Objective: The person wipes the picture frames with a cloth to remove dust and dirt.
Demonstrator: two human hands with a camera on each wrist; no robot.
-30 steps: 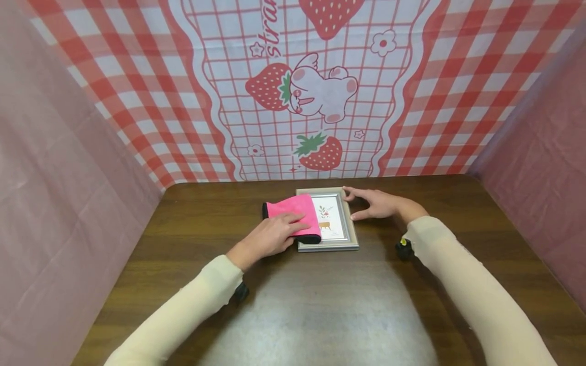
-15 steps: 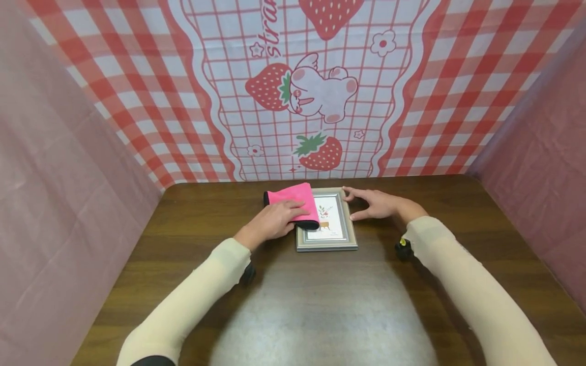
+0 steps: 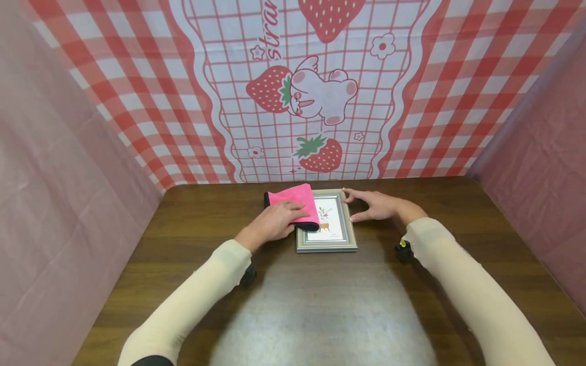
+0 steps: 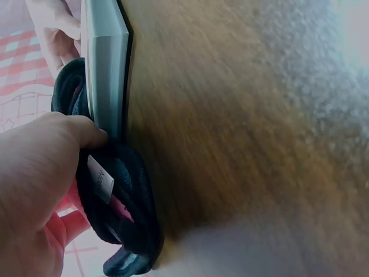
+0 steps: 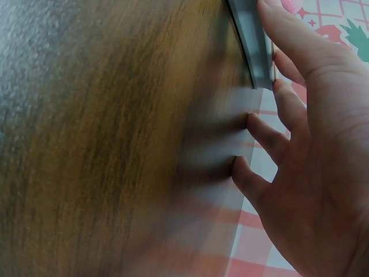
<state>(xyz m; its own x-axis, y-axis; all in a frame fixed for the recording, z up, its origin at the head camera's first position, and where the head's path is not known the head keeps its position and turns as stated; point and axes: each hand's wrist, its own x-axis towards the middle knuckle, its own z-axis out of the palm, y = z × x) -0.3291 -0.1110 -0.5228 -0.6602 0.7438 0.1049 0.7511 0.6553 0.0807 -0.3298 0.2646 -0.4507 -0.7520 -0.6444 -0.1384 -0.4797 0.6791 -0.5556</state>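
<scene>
A silver and beige picture frame (image 3: pixel 327 249), its print showing a plant and a small orange-brown stand, lies flat near the back of the table. Over its left part is a folded pink cloth (image 3: pixel 309 201) with black edging. My left hand (image 3: pixel 274 221) holds this cloth down, fingers on top of it. The left wrist view has the thumb on the cloth's black edge (image 4: pixel 124 156), right beside the frame's side (image 4: pixel 106 69). At the frame's right side my right hand (image 3: pixel 377 204) holds its far corner, thumb on the side edge and forefinger at the top.
The brown wooden table (image 3: pixel 311 310) reaches back to a red-checked strawberry curtain (image 3: pixel 320 101). Pink cloth walls stand at left (image 3: pixel 68 178) and right (image 3: pixel 540 152). A dark wrist device (image 3: pixel 404 250) hangs under the right sleeve.
My left hand and the pink cloth have moved toward the far edge of the frame, baring more of its near left corner. The right hand has stayed in place.
</scene>
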